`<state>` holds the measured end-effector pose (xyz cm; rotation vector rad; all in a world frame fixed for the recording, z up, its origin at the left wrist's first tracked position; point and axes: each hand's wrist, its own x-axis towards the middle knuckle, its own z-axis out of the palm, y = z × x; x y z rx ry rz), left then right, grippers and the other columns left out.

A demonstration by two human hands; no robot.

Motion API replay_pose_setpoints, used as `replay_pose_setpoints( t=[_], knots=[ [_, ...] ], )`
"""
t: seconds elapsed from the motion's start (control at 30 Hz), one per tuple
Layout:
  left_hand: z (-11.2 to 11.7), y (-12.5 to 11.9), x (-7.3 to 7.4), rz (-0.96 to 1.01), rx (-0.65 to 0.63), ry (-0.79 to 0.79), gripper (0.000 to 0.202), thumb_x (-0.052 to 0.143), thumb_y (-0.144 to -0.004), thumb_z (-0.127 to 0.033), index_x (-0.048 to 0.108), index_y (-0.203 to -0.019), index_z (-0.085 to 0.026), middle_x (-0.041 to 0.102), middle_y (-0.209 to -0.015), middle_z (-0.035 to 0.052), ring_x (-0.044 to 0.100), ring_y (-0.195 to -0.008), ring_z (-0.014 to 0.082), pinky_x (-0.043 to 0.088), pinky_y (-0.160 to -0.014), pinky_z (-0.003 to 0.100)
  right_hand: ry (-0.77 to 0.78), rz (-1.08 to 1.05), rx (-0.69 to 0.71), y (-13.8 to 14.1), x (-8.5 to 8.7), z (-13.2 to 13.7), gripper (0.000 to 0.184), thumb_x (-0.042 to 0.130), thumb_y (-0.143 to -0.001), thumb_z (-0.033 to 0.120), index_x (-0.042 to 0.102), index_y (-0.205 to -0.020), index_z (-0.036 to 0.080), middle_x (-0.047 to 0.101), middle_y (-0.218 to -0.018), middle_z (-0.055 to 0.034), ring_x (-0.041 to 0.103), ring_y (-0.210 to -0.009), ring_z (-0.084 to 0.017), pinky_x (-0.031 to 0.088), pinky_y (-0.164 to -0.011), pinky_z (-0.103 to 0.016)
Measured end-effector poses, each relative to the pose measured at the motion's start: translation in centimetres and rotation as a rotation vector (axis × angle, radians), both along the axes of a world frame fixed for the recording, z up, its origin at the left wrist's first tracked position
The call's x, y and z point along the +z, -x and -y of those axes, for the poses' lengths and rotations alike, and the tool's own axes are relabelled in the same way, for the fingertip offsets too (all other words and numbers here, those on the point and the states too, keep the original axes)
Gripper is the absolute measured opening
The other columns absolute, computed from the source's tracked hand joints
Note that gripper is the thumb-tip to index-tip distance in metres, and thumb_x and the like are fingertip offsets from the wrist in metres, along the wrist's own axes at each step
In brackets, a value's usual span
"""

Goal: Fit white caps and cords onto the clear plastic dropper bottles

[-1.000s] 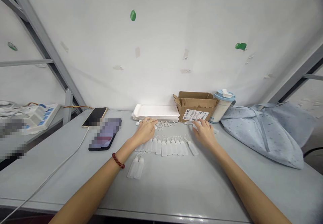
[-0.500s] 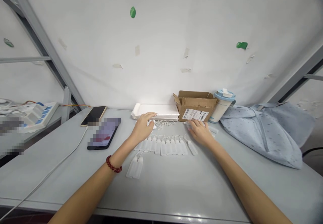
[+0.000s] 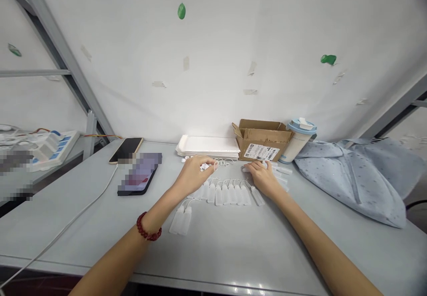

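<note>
My left hand [image 3: 195, 174], with a red bead bracelet [image 3: 147, 228] at the wrist, pinches a small white cord loop [image 3: 215, 166] between thumb and index finger. Behind those fingertips lies a pile of white cord loops [image 3: 226, 162]. My right hand [image 3: 263, 177] is curled over a translucent plastic tag [image 3: 245, 168], whose end shows past the fingertips; more translucent pieces [image 3: 283, 170] lie beside it. A row of translucent tags with cords [image 3: 231, 194] stretches between the hands. Two more corded tags [image 3: 181, 220] lie nearer me, below my left hand.
At the wall stand a stack of white flat packs [image 3: 210, 146], an open cardboard box [image 3: 263, 142] and a blue-lidded cup [image 3: 298, 140]. A blue cloth bag [image 3: 350, 185] lies at right. Two phones [image 3: 126, 150] and a white cable [image 3: 70, 222] occupy the left side.
My left hand has moved slightly right and turned, and a cord loop now shows in its pinch. The right hand stays over the tags at right. The view has shifted a little.
</note>
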<state>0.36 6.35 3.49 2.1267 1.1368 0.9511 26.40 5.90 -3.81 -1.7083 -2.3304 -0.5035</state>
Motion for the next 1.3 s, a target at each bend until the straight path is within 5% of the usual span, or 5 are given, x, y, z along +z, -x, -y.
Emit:
replay_pose_setpoints(
  t=[0.37, 0.6, 0.87, 1.3],
  knots=[
    [0.7, -0.2, 0.0, 0.100, -0.046, 0.138, 0.016, 0.055, -0.076, -0.026, 0.069, -0.075, -0.018, 0.070, -0.080, 0.0017, 0.061, -0.077, 0.0177, 0.047, -0.073, 0.029, -0.162, -0.307, 0.204, 2.8, 1.6, 2.3, 0.029, 0.035, -0.089, 0.014, 0.051, -0.112, 0.018, 0.061, -0.106, -0.0115, 0.055, -0.098, -0.023, 0.044, -0.082, -0.037],
    [1.1, -1.0, -1.0, 0.288, -0.170, 0.292, 0.016, 0.060, -0.076, -0.028, 0.069, -0.079, -0.015, 0.069, -0.080, 0.0036, 0.062, -0.078, 0.0172, 0.048, -0.073, 0.027, -0.254, -0.286, 0.391, 5.7, 2.7, 5.0, 0.030, 0.039, -0.090, 0.013, 0.043, -0.120, 0.019, 0.062, -0.103, -0.0112, 0.059, -0.093, -0.021, 0.051, -0.075, -0.035],
    [1.4, -1.2, -1.0, 0.335, -0.228, 0.412, 0.017, 0.064, -0.074, -0.030, 0.068, -0.078, -0.013, 0.067, -0.077, 0.0040, 0.060, -0.076, 0.0157, 0.046, -0.071, 0.025, -0.286, -0.279, 0.445, 6.0, 2.8, 5.2, 0.031, 0.042, -0.088, 0.009, 0.042, -0.119, 0.017, 0.062, -0.097, -0.0116, 0.061, -0.085, -0.020, 0.053, -0.068, -0.032],
    [1.2, -1.1, -1.3, 0.278, -0.179, 0.284, 0.017, 0.064, -0.073, -0.034, 0.070, -0.076, -0.018, 0.068, -0.081, 0.0023, 0.059, -0.077, 0.0163, 0.043, -0.068, 0.024, -0.277, -0.290, 0.447, 6.2, 2.8, 5.4, 0.030, 0.043, -0.088, 0.010, 0.043, -0.117, 0.015, 0.062, -0.098, -0.0133, 0.061, -0.086, -0.021, 0.053, -0.068, -0.032]
  ],
)
